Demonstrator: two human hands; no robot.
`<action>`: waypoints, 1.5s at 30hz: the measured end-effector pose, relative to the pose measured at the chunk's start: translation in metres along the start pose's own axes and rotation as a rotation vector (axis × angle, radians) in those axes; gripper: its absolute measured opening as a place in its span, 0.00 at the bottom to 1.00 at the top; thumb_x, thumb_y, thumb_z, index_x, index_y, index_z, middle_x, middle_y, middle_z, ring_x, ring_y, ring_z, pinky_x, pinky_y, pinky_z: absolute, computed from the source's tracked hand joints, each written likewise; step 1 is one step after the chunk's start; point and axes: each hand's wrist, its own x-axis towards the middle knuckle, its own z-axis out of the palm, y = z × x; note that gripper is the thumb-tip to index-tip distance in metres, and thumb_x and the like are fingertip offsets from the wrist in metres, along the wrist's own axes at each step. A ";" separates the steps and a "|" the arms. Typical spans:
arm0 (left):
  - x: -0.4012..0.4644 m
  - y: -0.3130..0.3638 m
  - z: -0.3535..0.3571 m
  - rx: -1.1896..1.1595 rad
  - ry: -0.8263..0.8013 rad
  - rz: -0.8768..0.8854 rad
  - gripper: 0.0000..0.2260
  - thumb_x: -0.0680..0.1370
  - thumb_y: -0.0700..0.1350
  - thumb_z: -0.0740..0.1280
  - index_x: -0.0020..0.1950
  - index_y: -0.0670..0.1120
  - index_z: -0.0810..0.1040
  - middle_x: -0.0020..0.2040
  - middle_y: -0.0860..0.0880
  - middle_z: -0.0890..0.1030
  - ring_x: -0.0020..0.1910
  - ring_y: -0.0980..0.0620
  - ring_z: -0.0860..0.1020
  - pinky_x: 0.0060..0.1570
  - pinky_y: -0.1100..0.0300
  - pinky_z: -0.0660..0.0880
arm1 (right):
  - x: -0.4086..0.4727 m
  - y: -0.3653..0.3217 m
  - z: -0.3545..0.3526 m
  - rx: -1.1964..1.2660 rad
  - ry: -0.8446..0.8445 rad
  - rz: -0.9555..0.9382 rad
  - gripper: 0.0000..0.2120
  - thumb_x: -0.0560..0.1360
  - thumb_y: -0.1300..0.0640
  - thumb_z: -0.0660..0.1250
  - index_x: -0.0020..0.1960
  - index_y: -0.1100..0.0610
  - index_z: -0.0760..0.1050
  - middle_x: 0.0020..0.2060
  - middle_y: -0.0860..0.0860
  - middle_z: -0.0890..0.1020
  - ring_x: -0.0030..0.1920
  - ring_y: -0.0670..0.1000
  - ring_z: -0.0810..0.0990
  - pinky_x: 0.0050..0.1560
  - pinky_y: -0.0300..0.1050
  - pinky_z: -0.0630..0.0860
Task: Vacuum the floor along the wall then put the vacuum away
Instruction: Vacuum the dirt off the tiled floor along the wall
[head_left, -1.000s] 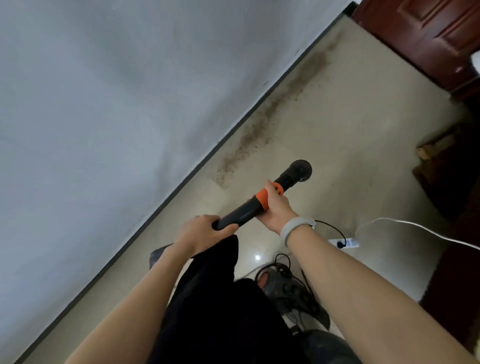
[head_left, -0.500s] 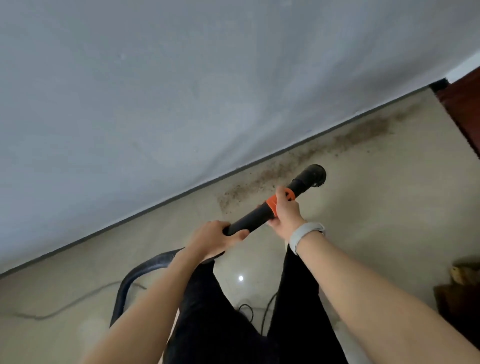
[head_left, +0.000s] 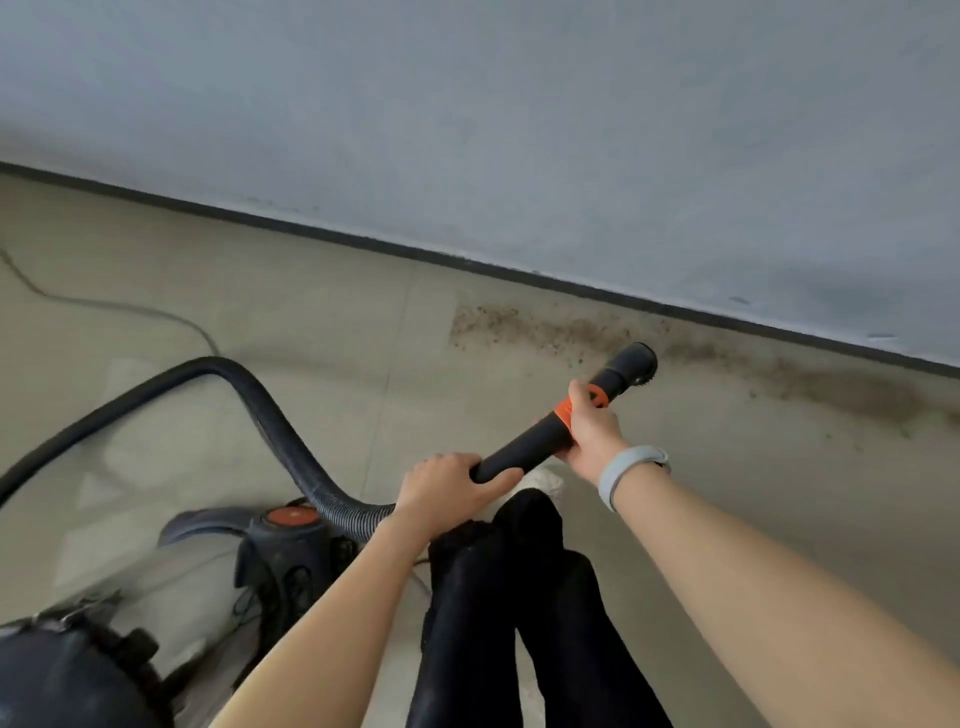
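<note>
Both the left hand (head_left: 445, 486) and the right hand (head_left: 589, 434) grip the vacuum wand (head_left: 524, 451) at frame centre. Its nozzle (head_left: 631, 366) is beside the dirt strip (head_left: 545, 330) along the wall (head_left: 519, 130). Dirt remains, so the vacuuming seems barely begun, and storing the vacuum body (head_left: 291, 551) is still left.

Your left hand (head_left: 447, 486) and right hand (head_left: 589, 434) both grip the black vacuum tube (head_left: 524, 449). Its round brush end (head_left: 631, 366) points at the brown dirt (head_left: 540, 330) by the wall (head_left: 519, 130) (touching or not, hard to tell). The hose (head_left: 270, 415) loops left.
</note>
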 end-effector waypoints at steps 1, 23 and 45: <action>0.005 -0.015 0.012 -0.008 0.004 -0.028 0.20 0.73 0.67 0.58 0.37 0.51 0.72 0.32 0.54 0.74 0.39 0.50 0.76 0.35 0.59 0.67 | 0.015 0.014 0.009 -0.029 -0.013 0.024 0.18 0.79 0.47 0.60 0.62 0.59 0.64 0.52 0.59 0.76 0.54 0.60 0.79 0.56 0.57 0.77; 0.132 -0.324 0.214 0.183 0.050 -0.364 0.20 0.74 0.68 0.56 0.45 0.51 0.68 0.47 0.50 0.81 0.49 0.46 0.80 0.39 0.58 0.66 | 0.265 0.317 0.197 -0.275 -0.227 0.371 0.10 0.79 0.57 0.59 0.54 0.63 0.65 0.41 0.58 0.73 0.35 0.54 0.77 0.38 0.48 0.78; 0.237 -0.297 0.187 -0.025 0.118 -0.274 0.18 0.74 0.69 0.55 0.39 0.54 0.65 0.35 0.55 0.74 0.37 0.53 0.74 0.33 0.61 0.66 | 0.349 0.236 0.211 -0.456 -0.177 0.103 0.26 0.78 0.46 0.60 0.68 0.60 0.59 0.50 0.57 0.74 0.54 0.60 0.77 0.57 0.58 0.77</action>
